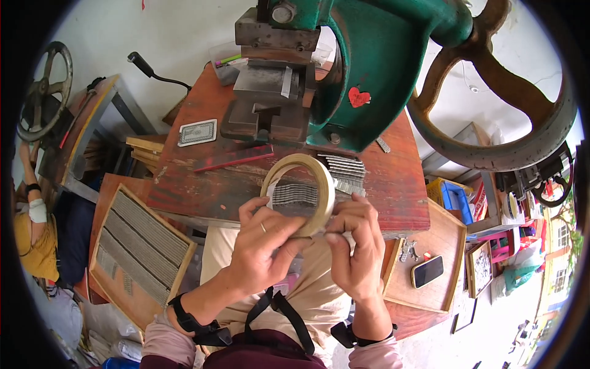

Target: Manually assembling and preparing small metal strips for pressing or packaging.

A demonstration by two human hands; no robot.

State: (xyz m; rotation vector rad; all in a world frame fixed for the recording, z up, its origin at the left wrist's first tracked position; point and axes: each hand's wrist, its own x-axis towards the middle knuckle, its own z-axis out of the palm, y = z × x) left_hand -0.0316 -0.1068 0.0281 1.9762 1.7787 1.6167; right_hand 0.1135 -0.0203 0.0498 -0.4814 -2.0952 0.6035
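A roll of beige tape (268, 178) stands on edge above the front of the red-brown table. My left hand (261, 246), a ring on one finger, is closed around the roll's lower left rim. At the roll's right side my right hand (353, 246) has its fingers curled and pinched; what they grip is too small to tell. Through the roll's opening, a row of thin grey metal strips (295, 194) shows on the table. More stacked metal strips (344, 167) lie just beyond my right fingers, partly hidden by the roll.
A green hand press (381, 74) with a large wheel (491, 163) rises over the table (393, 190). Near its base lie a playing card (197, 132) and a red bar (233, 158). A wooden tray (184, 258) of metal pieces sits left; a phone (428, 272) rests in another tray right. Another person's arm (29, 166) shows far left.
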